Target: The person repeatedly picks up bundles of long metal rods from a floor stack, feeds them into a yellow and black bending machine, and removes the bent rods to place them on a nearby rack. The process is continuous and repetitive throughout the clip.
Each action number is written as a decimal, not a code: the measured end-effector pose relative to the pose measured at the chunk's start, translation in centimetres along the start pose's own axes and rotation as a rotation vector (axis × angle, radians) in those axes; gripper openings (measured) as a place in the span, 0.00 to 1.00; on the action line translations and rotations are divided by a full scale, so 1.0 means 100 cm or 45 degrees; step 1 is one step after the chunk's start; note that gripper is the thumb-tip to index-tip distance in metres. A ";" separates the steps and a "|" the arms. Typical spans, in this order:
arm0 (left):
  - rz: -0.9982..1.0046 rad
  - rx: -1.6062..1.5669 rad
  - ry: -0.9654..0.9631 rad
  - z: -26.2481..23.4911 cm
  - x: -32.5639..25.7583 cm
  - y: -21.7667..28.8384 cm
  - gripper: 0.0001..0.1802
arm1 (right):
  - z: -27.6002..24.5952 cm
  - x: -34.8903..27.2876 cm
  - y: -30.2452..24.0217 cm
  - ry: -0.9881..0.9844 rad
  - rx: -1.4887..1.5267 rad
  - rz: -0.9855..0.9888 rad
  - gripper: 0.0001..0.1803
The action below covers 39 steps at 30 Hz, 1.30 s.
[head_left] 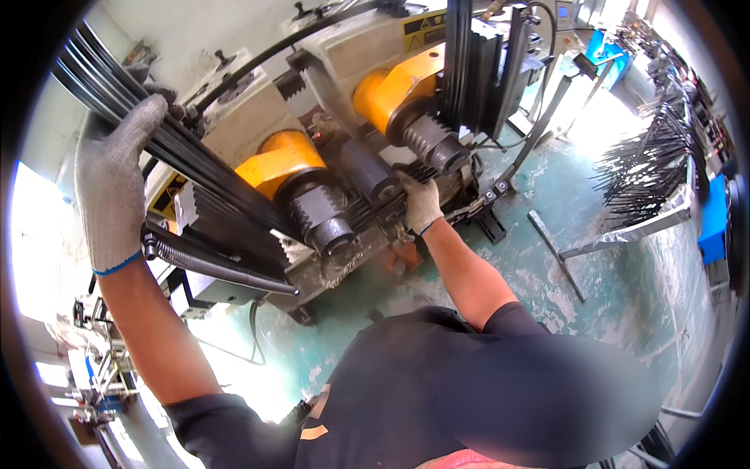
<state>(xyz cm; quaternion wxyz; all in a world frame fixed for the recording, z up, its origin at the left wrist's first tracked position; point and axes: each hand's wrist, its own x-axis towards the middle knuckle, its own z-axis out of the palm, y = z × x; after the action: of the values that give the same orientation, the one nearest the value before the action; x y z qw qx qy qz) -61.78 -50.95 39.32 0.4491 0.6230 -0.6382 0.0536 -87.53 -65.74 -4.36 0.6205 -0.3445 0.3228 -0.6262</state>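
Note:
My left hand (pixel 117 184), in a grey-white knit glove with a blue cuff, is raised at the left. It is closed round a bundle of long black rods (pixel 211 176), the thumb lying over them. The bundle slants down to the right, towards the machine's front roller shaft (pixel 320 215). My right hand (pixel 423 202), gloved the same way, reaches in low at the machine, just below the second ridged shaft (pixel 433 142). Its fingers close on dark rods (pixel 383 209) lying along the machine bed; the fingertips are partly hidden.
Two yellow arms (pixel 283 160) carry the ridged shafts on the pale machine body (pixel 234 117). A black hose (pixel 223 270) sticks out at the left front. More black rods (pixel 644 160) are heaped on a metal rack (pixel 637 234) at the right. A metal bar (pixel 556 254) stands over the green floor (pixel 539 293).

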 end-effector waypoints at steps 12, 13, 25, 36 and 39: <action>0.144 0.219 -0.156 -0.012 0.001 -0.029 0.21 | -0.003 -0.001 -0.004 -0.053 -0.203 0.011 0.19; 0.190 0.256 -0.188 -0.015 -0.001 -0.028 0.21 | -0.005 -0.001 -0.002 -0.073 -0.265 0.028 0.19; -0.220 0.158 -0.066 0.005 -0.028 0.035 0.21 | -0.024 0.004 0.016 -0.298 -0.757 -0.223 0.31; -0.180 0.292 0.155 0.015 -0.057 0.074 0.23 | -0.016 0.002 -0.006 -0.458 -1.441 -0.482 0.34; -0.299 -0.058 0.084 -0.023 -0.099 0.116 0.21 | -0.053 0.005 -0.005 -0.536 -0.767 -0.010 0.35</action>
<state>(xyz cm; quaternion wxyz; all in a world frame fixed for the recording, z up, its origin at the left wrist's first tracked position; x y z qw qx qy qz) -72.14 -39.58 40.07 0.4870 0.6810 -0.5468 0.0066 -92.22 -66.38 -6.84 0.5418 -0.6343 0.3566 -0.4207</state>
